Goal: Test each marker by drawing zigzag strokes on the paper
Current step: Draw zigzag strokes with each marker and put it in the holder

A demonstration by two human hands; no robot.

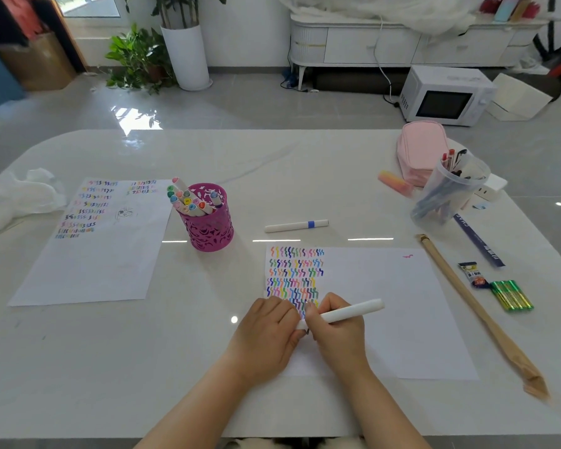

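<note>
Your right hand [337, 332] grips a white marker [353, 311] over the paper [402, 303]. Your left hand [266, 332] pinches its lower end, near the paper's left edge, below the zigzag rows [295, 273]. Rightward the paper is bare. A wooden stick [460, 293] lies on the bench [208, 319] beside its right edge. Beyond its top edge lie a blue-banded pen [297, 225] and a pink cup [211, 228] of markers.
</note>
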